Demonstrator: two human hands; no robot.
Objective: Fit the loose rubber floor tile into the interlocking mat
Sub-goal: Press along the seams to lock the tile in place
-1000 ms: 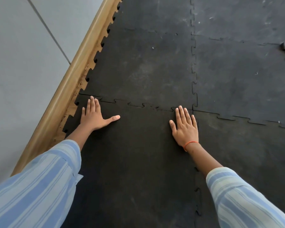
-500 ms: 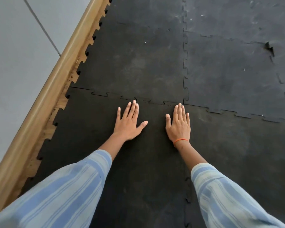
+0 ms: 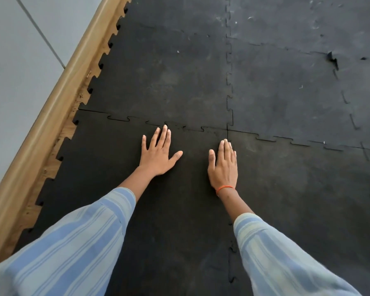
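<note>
A black rubber floor tile [image 3: 107,174] with jigsaw edges lies flat at the near left of the interlocking mat [image 3: 286,86]. Its far edge meets the neighbouring tile along a toothed seam [image 3: 137,120]. My left hand [image 3: 158,152] lies palm down on the tile, fingers spread, fingertips just short of that seam. My right hand [image 3: 223,165], with an orange band at the wrist, rests flat near the tile's right seam, close to the corner where the tiles meet. Neither hand holds anything.
A wooden skirting strip [image 3: 58,97] runs diagonally along the mat's left edge, with bare wooden floor showing in the tile notches. A grey wall [image 3: 13,60] is beyond it. A lifted, torn corner [image 3: 332,58] shows in the mat at the far right.
My left hand slid right along the far seam from the tile's left corner towards the middle. My right hand drew back slightly from the seam. The view shifted a little.
</note>
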